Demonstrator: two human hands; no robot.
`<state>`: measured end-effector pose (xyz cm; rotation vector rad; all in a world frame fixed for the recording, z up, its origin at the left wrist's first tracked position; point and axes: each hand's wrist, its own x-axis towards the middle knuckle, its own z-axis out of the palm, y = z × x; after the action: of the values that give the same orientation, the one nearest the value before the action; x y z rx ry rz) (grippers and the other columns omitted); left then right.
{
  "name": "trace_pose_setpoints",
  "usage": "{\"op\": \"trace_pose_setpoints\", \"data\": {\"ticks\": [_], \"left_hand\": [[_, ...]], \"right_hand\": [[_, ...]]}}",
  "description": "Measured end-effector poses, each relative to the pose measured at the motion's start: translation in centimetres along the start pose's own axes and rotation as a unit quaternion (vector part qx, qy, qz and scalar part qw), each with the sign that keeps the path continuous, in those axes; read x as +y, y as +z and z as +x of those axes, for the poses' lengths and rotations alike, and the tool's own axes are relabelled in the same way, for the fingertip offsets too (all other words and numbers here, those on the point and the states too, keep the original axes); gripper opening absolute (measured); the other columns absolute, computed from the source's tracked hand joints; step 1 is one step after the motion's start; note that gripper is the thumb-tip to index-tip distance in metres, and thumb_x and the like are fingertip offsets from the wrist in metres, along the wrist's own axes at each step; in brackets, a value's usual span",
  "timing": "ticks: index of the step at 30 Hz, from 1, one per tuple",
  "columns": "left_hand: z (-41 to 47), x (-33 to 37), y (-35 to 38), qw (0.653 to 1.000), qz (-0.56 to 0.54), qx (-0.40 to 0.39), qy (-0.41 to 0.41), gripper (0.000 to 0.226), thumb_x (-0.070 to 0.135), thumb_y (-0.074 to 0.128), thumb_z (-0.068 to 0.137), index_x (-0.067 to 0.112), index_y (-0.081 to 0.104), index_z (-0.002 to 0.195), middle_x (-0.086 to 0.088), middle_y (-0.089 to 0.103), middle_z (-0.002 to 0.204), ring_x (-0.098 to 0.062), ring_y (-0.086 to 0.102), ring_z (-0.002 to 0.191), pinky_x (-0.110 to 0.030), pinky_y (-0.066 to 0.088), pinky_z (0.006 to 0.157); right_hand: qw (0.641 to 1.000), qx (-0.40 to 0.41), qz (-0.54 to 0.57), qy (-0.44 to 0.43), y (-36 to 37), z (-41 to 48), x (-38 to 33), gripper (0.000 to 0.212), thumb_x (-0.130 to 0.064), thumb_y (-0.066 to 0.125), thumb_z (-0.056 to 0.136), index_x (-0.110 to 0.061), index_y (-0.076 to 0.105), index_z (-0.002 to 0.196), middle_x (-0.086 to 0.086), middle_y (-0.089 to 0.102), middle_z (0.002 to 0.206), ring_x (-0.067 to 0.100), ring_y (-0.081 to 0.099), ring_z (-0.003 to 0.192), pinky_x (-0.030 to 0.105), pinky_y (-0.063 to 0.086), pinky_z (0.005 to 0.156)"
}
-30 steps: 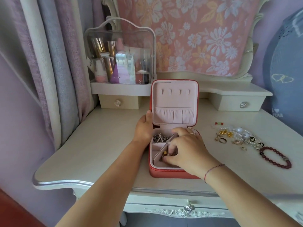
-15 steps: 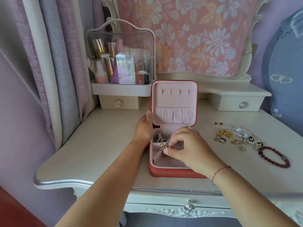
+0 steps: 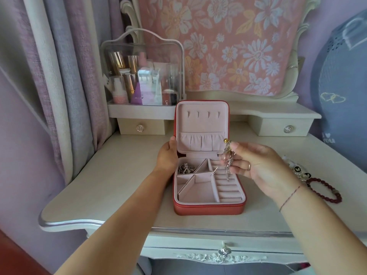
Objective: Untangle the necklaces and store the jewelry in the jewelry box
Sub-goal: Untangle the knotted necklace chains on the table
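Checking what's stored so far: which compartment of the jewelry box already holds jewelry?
The back-left compartment, next to the left hand holding the jewelry box, contains a silvery chain pile; the other pockets and ring rolls show only bare pink lining.

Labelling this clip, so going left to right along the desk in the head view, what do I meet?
Left hand, jewelry box, right hand holding tangled chains, red bead bracelet.

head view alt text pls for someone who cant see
A person's right-hand grip pinches a tangled clump of chains above an open red jewelry box on a dressing table, while the left-hand grip rests against its left side. More chains lie in the box's back-left compartment; loose jewelry sits to the right.
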<state>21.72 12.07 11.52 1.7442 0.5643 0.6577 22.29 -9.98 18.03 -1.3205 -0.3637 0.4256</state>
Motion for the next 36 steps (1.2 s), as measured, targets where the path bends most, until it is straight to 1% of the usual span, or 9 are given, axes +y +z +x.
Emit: {"op": "trace_pose_setpoints", "data": {"ticks": [5, 8, 11, 14, 18, 21, 25, 29, 36], "left_hand": [[0.8, 0.1, -1.8, 1.000, 0.003, 0.017, -0.013, 0.054, 0.037, 0.028, 0.106, -0.002, 0.065, 0.103, -0.013, 0.068, 0.101, -0.028, 0.062, 0.097, -0.031, 0.046, 0.085], [1.4, 0.2, -3.3, 0.999, 0.031, 0.015, -0.014, 0.050, 0.035, 0.027, 0.106, 0.002, 0.064, 0.104, -0.009, 0.065, 0.101, -0.023, 0.059, 0.094, -0.022, 0.039, 0.076], [2.3, 0.0, -5.5, 0.999, 0.051, 0.005, -0.014, 0.051, 0.035, 0.027, 0.106, 0.001, 0.064, 0.115, -0.013, 0.065, 0.113, -0.024, 0.059, 0.102, -0.022, 0.038, 0.083], [3.1, -0.1, -8.4, 0.994, 0.102, 0.016, -0.034, 0.052, 0.037, 0.024, 0.106, 0.002, 0.058, 0.126, -0.005, 0.059, 0.117, -0.019, 0.052, 0.101, -0.015, 0.032, 0.075], [4.2, -0.1, -12.2, 0.987, 0.152, 0.026, -0.051, 0.054, 0.038, 0.021, 0.106, 0.006, 0.051, 0.137, -0.011, 0.053, 0.136, -0.027, 0.047, 0.127, -0.023, 0.031, 0.088], [4.9, -0.4, -14.2, 0.988, 0.139, 0.038, -0.060, 0.051, 0.034, 0.024, 0.107, 0.002, 0.053, 0.134, -0.018, 0.053, 0.137, -0.030, 0.048, 0.128, -0.020, 0.031, 0.081], [4.9, -1.5, -15.5, 0.992, 0.094, 0.039, -0.077, 0.049, 0.038, 0.030, 0.106, 0.006, 0.055, 0.133, -0.016, 0.056, 0.135, -0.028, 0.053, 0.123, -0.026, 0.038, 0.093], [4.5, -1.5, -15.5, 0.992, 0.107, 0.037, -0.059, 0.046, 0.033, 0.030, 0.106, 0.007, 0.046, 0.142, -0.011, 0.047, 0.146, -0.022, 0.042, 0.135, -0.020, 0.030, 0.099], [4.2, -1.8, -16.1, 0.998, 0.040, 0.024, -0.051, 0.041, 0.034, 0.040, 0.104, 0.010, 0.054, 0.133, -0.011, 0.061, 0.129, -0.023, 0.059, 0.109, -0.029, 0.045, 0.089]], "right_hand": [[1.000, 0.020, -0.009, -0.020, -1.6, 0.7, -1.9, 0.019, -0.025, 0.066, 0.074, -0.012, 0.063, 0.088, 0.007, 0.073, 0.074, 0.022, 0.073, 0.069, 0.020, 0.055, 0.057], [0.999, 0.029, -0.029, -0.004, -1.9, 1.4, -1.5, 0.013, -0.021, 0.065, 0.082, -0.011, 0.064, 0.091, 0.008, 0.073, 0.077, 0.022, 0.073, 0.071, 0.020, 0.056, 0.059], [0.998, 0.035, -0.051, 0.016, -1.9, 2.0, -0.3, 0.013, -0.019, 0.066, 0.084, -0.009, 0.065, 0.092, 0.009, 0.073, 0.078, 0.023, 0.073, 0.073, 0.023, 0.056, 0.063], [0.996, 0.034, -0.070, 0.032, -1.4, 2.6, 1.0, 0.014, -0.019, 0.067, 0.085, -0.007, 0.066, 0.093, 0.013, 0.073, 0.083, 0.024, 0.073, 0.075, 0.026, 0.056, 0.068], [0.995, 0.028, -0.078, 0.046, -0.3, 3.0, 2.5, 0.016, -0.017, 0.068, 0.085, -0.004, 0.066, 0.094, 0.013, 0.073, 0.083, 0.025, 0.073, 0.077, 0.025, 0.057, 0.065], [0.995, 0.020, -0.080, 0.049, 0.7, 3.2, 3.4, 0.015, -0.016, 0.067, 0.086, -0.003, 0.067, 0.093, 0.014, 0.073, 0.084, 0.024, 0.073, 0.077, 0.024, 0.057, 0.064], [0.993, 0.019, -0.110, 0.034, 1.4, 3.5, 4.4, 0.011, -0.014, 0.067, 0.087, -0.005, 0.068, 0.092, 0.012, 0.073, 0.080, 0.019, 0.072, 0.072, 0.022, 0.056, 0.064], [0.992, 0.021, -0.125, 0.014, 1.3, 3.9, 5.1, 0.003, -0.009, 0.065, 0.088, -0.007, 0.068, 0.089, 0.005, 0.074, 0.076, 0.014, 0.070, 0.068, 0.020, 0.054, 0.061], [0.986, -0.004, -0.165, -0.014, 0.7, 3.8, 5.5, 0.005, -0.005, 0.070, 0.083, -0.008, 0.071, 0.086, 0.007, 0.072, 0.078, 0.010, 0.064, 0.067, 0.016, 0.051, 0.058]]}}
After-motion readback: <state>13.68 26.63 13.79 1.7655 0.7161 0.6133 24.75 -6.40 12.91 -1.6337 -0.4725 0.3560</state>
